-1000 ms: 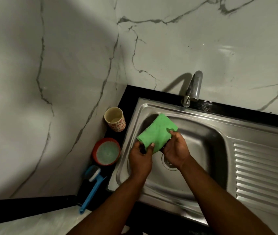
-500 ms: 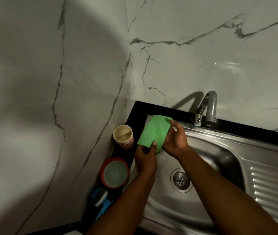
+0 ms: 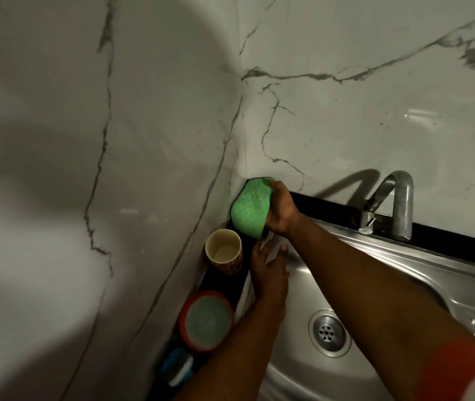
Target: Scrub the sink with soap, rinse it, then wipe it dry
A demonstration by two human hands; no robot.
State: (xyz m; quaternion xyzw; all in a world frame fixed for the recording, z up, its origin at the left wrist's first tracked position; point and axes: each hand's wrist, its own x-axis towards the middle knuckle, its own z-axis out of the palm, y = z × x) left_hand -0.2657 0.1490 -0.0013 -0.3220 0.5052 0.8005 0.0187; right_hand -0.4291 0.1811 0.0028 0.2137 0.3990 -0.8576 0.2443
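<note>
A veined marble wall (image 3: 86,169) fills the left half. At its foot, on a black counter strip (image 3: 214,284), three things stand in a row. A blue-and-white brush head (image 3: 177,367) is lowest, at about 8 o'clock from the drain. A round red-rimmed tub (image 3: 206,321) sits just above it at 9 o'clock. A patterned paper cup (image 3: 224,251), upright and open-topped, is at 10 o'clock.

The left hand (image 3: 268,273) lies on the far left rim of the steel sink (image 3: 305,296), just beside the cup. Its fingertips blur into the shiny rim, so I cannot tell whether they lie flat or pinch anything. At 12 o'clock from that hand, the right hand (image 3: 281,212) grips a folded green cloth (image 3: 250,211). Its fingers curl round the cloth's edge and hold it against the corner where the two walls meet, above the sink's corner.

The drain (image 3: 329,332) sits in the basin between the forearms. A curved metal tap (image 3: 395,204) stands at 1 o'clock from the drain. An orange sleeve (image 3: 462,371) shows at 4 o'clock.
</note>
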